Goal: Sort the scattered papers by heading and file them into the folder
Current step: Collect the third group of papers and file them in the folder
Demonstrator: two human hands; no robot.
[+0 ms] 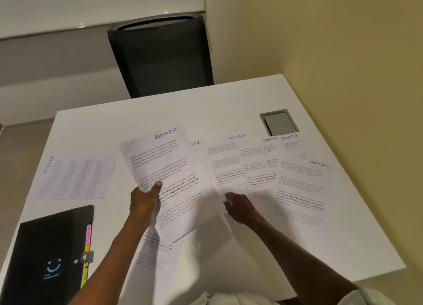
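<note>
The left hand (145, 201) pinches an ADMIN sheet (167, 167), thumb on top, lifting it tilted above the white worktop (229, 98). The right hand (240, 205), fingers loosely spread, rests on the near edge of the overlapping ADMIN and SPORTS papers (270, 167) fanned out to the right. A lone SPORTS sheet (73, 176) lies far left; the black folder (45, 254) sits closed, near left.

Thin matt white paper sheets (302, 185) lie around the hands on a smooth, matt white table (96, 130), with a glossy black plastic folder (45, 247) left of the left hand (144, 201).
</note>
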